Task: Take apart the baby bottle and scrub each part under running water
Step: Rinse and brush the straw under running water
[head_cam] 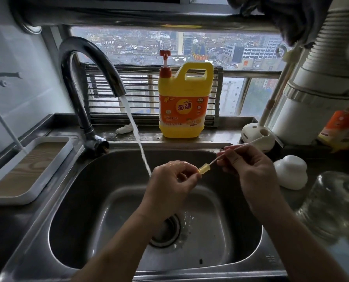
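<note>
1. Pinching a small, translucent amber piece (204, 168) between curled thumb and fingertips, the left hand (169, 180) hangs over the basin; the piece is short, tube-shaped and rounded at its end.
2. The right hand (248, 165) pinches a thin white rod (214, 160) between thumb and bent fingers. The rod's tip enters the amber piece, and its far end slants up past the knuckles.
3. A smooth stream of water (135, 127) falls from the curved, dull-metal faucet (92, 78) onto the wet, glossy back of the left hand.
4. Below lies a brushed stainless steel sink (88, 190) with rounded corners and a ringed drain (169, 231).
5. On the ledge behind stands a yellow plastic detergent jug (184, 102) with an orange label and a red pump.
6. On the counter to the right sit a matte white dome-shaped cover (290, 171) and, nearer, a clear blurred vessel (336, 202).
7. At left lies a white-rimmed tray (27, 169) with a wood-grain floor.
</note>
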